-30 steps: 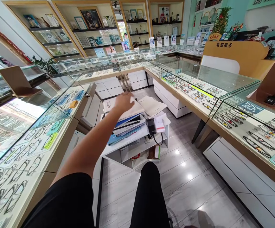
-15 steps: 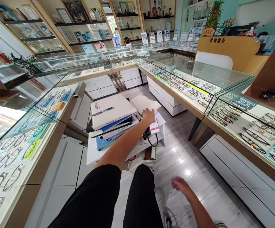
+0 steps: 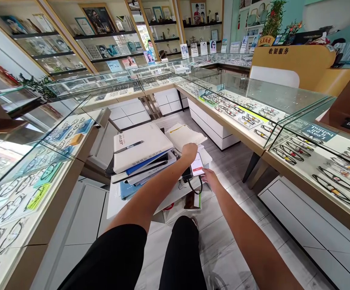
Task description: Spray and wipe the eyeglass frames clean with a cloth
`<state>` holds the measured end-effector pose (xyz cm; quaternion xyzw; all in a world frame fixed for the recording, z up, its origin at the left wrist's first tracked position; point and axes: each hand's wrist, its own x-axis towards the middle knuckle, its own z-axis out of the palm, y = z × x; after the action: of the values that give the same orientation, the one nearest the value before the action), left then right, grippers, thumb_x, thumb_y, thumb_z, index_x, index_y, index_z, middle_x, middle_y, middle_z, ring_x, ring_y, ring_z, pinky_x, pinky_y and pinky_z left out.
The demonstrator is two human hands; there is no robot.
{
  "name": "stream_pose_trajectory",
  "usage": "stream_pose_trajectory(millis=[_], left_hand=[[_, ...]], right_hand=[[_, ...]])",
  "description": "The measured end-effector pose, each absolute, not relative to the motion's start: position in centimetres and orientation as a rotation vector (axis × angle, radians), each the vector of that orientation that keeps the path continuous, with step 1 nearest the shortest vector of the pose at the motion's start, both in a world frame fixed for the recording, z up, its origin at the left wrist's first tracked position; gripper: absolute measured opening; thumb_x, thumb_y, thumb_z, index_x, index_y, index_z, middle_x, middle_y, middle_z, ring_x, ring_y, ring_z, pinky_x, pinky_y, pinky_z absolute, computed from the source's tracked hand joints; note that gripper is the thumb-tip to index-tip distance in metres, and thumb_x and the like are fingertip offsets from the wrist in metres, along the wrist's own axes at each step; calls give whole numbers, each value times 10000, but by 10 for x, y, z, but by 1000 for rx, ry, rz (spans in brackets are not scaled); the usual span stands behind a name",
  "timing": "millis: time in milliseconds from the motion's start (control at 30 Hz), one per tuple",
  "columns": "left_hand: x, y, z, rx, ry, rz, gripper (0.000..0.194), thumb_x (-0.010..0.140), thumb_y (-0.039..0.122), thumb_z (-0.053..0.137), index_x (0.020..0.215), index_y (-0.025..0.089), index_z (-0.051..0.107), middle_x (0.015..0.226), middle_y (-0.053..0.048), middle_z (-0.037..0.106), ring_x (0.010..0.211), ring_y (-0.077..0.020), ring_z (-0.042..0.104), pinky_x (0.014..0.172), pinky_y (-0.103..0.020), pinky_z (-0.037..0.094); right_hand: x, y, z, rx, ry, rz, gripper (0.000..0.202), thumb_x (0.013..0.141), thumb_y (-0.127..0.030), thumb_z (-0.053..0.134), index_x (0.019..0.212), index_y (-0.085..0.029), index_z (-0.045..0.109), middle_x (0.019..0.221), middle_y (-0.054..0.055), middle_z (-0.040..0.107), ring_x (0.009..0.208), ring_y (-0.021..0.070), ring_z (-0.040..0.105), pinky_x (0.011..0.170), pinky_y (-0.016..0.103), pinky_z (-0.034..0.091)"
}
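A smartphone [image 3: 197, 165] with a lit white screen and a red bar lies at the right side of a small white table [image 3: 116, 203]. My left hand [image 3: 190, 152] is curled at the phone's upper end, over the near edge of a cream paper stack [image 3: 184, 135]. Its fingertips point away and are hidden, so what they grip is unclear. At the phone's lower right edge, my right hand [image 3: 210, 177] has its fingers closed on the phone. Beside it are a black device [image 3: 187, 174] and a looped black cable [image 3: 199, 188].
Left on the table, a cream notebook [image 3: 144, 145] with a pen [image 3: 129, 146] tops a pile of folders. A box [image 3: 192, 200] sits on the shelf below. Glass display counters with eyeglasses [image 3: 332, 189] flank both sides. My knees are close to the table.
My right hand has come up from beside my leg to the phone's edge. My left hand has shifted slightly down, curling over the phone's end. More of the phone's screen shows.
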<state>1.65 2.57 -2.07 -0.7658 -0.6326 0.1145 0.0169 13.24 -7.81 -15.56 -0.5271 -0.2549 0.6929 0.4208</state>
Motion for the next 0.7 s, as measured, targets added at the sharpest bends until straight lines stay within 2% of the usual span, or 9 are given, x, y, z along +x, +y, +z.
stream_pose_trajectory(millis=[167,267,367,433,567,700], left_hand=[[4,12,-8,-2297,-1877,375,385,1080,330,744,1413,144,686,1374,-136,717,1204,-274,733,1031,-486,649],[-5,-10,0,-2317,-1775,373,338,1098,216,678,1425,136,666,1378,-135,707,1231,-280,717,1019,-464,639],[-12,-39,2,-2374,-1667,381,345,1071,53,559,1400,94,657,1349,-187,695,1241,-316,701,976,-435,613],[-15,-59,0,-2420,-1601,392,378,1030,-1,530,1375,87,657,1336,-221,682,1241,-341,689,946,-424,594],[-22,-85,-11,-2473,-1528,422,372,1017,1,519,1344,117,655,1325,-216,681,1227,-351,668,913,-420,574],[-27,-90,-23,-2478,-1529,424,383,1003,25,554,1361,126,643,1330,-214,677,1231,-358,652,911,-423,560]], right_hand=[[128,-76,-159,-1304,-583,1769,279,1112,-409,717,1227,-155,727,1116,59,765,900,180,747,816,353,657],[130,-78,-159,-1270,-559,1780,307,1117,-430,705,1254,-156,721,1134,65,766,917,187,751,826,361,658],[131,-79,-158,-1240,-549,1782,328,1116,-464,694,1223,-156,735,1126,69,775,918,188,750,832,362,650],[131,-79,-157,-1231,-535,1780,357,1114,-498,681,1193,-156,745,1111,75,785,905,188,751,830,359,640],[130,-78,-155,-1234,-485,1765,451,1102,-584,625,1151,-159,764,1064,103,814,879,204,764,832,347,607],[129,-78,-152,-1237,-449,1741,535,1062,-663,579,1194,-189,787,1043,121,836,962,265,782,884,369,590]])
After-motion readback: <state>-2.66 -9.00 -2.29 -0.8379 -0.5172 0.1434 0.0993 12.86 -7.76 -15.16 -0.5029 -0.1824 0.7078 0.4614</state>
